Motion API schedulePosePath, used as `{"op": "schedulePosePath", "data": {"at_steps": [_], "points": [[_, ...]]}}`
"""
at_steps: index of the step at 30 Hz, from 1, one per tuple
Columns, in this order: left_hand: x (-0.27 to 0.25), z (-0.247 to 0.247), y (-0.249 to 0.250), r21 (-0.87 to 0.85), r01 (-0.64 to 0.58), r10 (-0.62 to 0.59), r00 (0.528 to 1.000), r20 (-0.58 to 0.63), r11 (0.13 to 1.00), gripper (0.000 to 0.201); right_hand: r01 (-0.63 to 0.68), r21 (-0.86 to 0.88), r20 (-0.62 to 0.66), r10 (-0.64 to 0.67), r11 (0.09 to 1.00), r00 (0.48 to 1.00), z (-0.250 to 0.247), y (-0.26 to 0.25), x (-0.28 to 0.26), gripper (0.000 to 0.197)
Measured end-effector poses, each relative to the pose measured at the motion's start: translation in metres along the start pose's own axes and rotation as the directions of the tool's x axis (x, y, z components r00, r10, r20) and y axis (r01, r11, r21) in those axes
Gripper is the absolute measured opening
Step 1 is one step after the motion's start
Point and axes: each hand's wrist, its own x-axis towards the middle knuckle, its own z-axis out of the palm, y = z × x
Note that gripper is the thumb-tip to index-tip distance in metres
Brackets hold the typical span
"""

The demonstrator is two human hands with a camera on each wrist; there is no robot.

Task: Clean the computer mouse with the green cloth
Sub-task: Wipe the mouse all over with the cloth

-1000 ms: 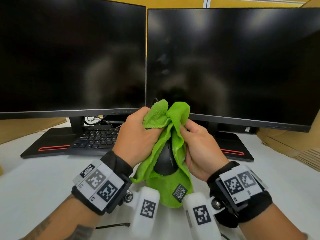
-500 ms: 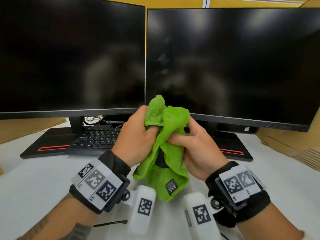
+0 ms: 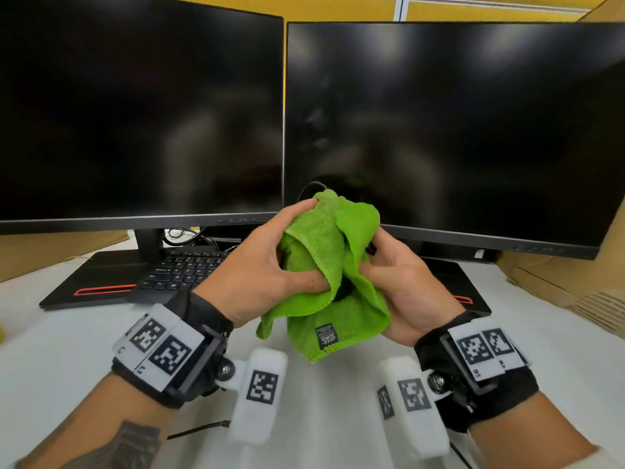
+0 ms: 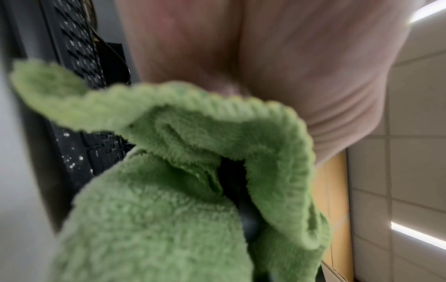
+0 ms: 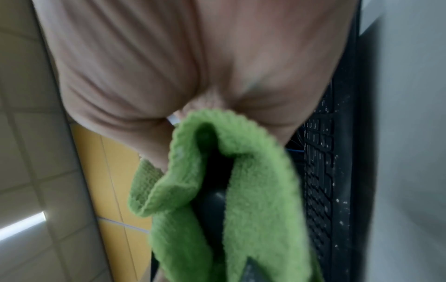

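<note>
A green cloth (image 3: 324, 265) is bunched around a black computer mouse (image 3: 343, 292), held up above the desk between both hands. Only a small dark patch of the mouse shows through a gap in the folds. My left hand (image 3: 267, 265) grips the cloth from the left, thumb pressed across its front. My right hand (image 3: 392, 275) grips the wrapped mouse from the right, fingers curled around it. In the left wrist view the green cloth (image 4: 193, 171) fills the frame with the dark mouse (image 4: 243, 213) in a fold. In the right wrist view the cloth (image 5: 253, 190) again drapes over the mouse (image 5: 214, 209).
Two dark monitors (image 3: 142, 116) (image 3: 453, 130) stand close behind the hands. A black keyboard (image 3: 182, 269) lies under the left screen. The white desk (image 3: 50, 350) spreads in front. Cardboard (image 3: 561, 286) sits at the right edge. A thin black cable (image 3: 199, 429) lies near my left forearm.
The cloth has been pulled further over the mouse, so less black shows. My left thumb has moved across the front of the cloth, and the bundle has shifted slightly.
</note>
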Motion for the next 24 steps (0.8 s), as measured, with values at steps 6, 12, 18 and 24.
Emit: {"op": "schedulePosePath", "data": {"at_steps": [6,12,18,24], "points": [[0.000,0.009,0.002,0.025,-0.025,0.028,0.994,-0.110,0.999,0.055,0.021,-0.072,0.078,-0.015,0.997,0.997,-0.002,0.007,0.000,0.078],[0.001,0.014,0.000,0.086,-0.021,0.030,0.995,-0.100,0.996,0.029,0.081,-0.145,-0.115,-0.098,0.986,0.989,0.003,0.007,0.002,0.063],[-0.001,0.008,-0.005,0.053,0.003,-0.007,0.997,0.080,0.999,0.081,0.064,-0.028,-0.301,-0.070,0.998,0.951,0.003,-0.002,0.006,0.031],[-0.002,0.004,-0.005,0.051,0.016,-0.020,0.997,0.075,0.999,0.115,0.013,-0.003,-0.188,-0.013,1.000,0.982,0.002,0.001,0.004,0.032]]}}
